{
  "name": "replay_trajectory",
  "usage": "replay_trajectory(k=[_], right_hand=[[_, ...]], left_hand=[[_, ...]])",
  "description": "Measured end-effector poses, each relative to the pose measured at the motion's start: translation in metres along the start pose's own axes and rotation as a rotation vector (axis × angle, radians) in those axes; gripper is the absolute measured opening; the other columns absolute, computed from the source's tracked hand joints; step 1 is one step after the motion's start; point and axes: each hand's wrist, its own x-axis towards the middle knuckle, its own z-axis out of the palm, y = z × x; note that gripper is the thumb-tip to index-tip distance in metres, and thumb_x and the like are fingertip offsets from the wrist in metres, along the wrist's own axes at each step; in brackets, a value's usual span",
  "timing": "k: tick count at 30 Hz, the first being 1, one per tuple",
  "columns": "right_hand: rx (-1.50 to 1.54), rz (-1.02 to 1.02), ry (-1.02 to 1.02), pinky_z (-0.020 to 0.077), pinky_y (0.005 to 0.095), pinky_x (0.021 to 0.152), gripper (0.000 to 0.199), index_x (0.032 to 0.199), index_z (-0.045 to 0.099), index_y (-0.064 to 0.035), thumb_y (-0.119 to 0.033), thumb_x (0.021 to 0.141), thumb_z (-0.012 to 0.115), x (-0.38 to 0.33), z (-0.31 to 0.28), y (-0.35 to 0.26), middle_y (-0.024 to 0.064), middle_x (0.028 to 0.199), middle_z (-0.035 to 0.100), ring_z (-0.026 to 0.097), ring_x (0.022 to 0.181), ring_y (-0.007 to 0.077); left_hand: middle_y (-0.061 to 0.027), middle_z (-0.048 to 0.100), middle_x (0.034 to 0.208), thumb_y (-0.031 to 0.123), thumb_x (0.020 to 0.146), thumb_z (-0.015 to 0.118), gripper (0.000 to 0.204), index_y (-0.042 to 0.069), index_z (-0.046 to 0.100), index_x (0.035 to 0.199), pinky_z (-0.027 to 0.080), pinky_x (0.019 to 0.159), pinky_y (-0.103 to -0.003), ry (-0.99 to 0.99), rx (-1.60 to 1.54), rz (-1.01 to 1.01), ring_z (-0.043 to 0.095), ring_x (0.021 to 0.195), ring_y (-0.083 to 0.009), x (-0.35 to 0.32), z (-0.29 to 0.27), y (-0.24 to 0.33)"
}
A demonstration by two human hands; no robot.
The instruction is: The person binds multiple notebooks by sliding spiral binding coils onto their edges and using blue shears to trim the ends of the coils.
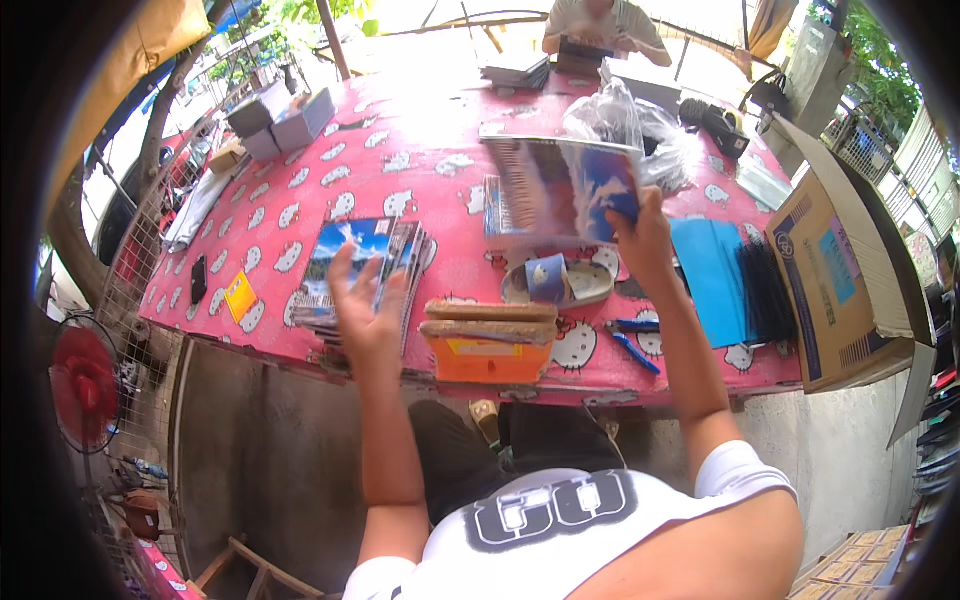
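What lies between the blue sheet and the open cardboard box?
In the head view, a black bundle lies between the blue sheet and the box.

Two bare hands are showing, one left hand and one right hand. One raised booklet is appearing, and one front-left stack of booklets is standing on one pink table. One co-worker is sitting beyond. One phone, one yellow card and one bundle of black strips are lying out. One large cardboard box and one red fan are standing at the sides. Two blue handles are showing, though they are perhaps belonging to one tool, being so small.
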Motion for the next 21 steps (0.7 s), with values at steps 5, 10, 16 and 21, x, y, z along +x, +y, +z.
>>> replay_trajectory(k=[5, 10, 16, 21], right_hand=[[0.549, -0.253, -0.180, 0.0478, 0.0348, 0.079, 0.047, 0.121, 0.041, 0.0009, 0.001, 0.081, 0.066, -0.087, 0.011, 0.000, 0.0180, 0.101, 0.060, 0.060, 0.092, 0.0261], [0.266, -0.301, -0.446, 0.0469, 0.0369, 0.084, 0.053, 0.125, 0.038, 0.0018, 0.006, 0.079, 0.063, -0.106, 0.020, 0.023, 0.0210, 0.110, 0.057, 0.059, 0.098, 0.0334], [0.190, -0.214, -0.343, 0.0469, 0.0304, 0.070, 0.062, 0.131, 0.035, 0.0020, 0.007, 0.076, 0.064, -0.132, 0.007, 0.002, 0.0172, 0.092, 0.061, 0.061, 0.081, 0.0306], [1.492, 0.077, -0.754, 0.0424, 0.0266, 0.056, 0.063, 0.128, 0.038, 0.0046, -0.002, 0.076, 0.072, -0.133, -0.093, -0.118, 0.0103, 0.076, 0.060, 0.058, 0.064, 0.0186]], left_hand=[[-0.0087, 0.064, 0.105, 0.012, 0.085, 0.068, 0.034, -0.004, 0.057, 0.114, 0.046, 0.084, -0.028, -0.389, 0.203, 0.020, 0.059, 0.096, -0.0156, -0.005, 0.022, 0.021], [-0.0113, 0.064, 0.106, 0.007, 0.078, 0.074, 0.048, 0.002, 0.053, 0.120, 0.047, 0.085, -0.030, -0.469, 0.309, 0.021, 0.059, 0.101, -0.0177, -0.002, 0.005, 0.010], [-0.0114, 0.037, 0.142, 0.005, 0.072, 0.079, 0.086, 0.010, 0.028, 0.141, 0.030, 0.108, -0.042, -0.163, 0.096, -0.253, 0.037, 0.130, -0.0283, -0.024, -0.011, -0.028], [-0.0123, 0.034, 0.143, 0.011, 0.069, 0.083, 0.090, 0.010, 0.029, 0.140, 0.018, 0.110, -0.046, -0.015, -0.009, -0.259, 0.031, 0.134, -0.0287, -0.040, -0.026, -0.029]])
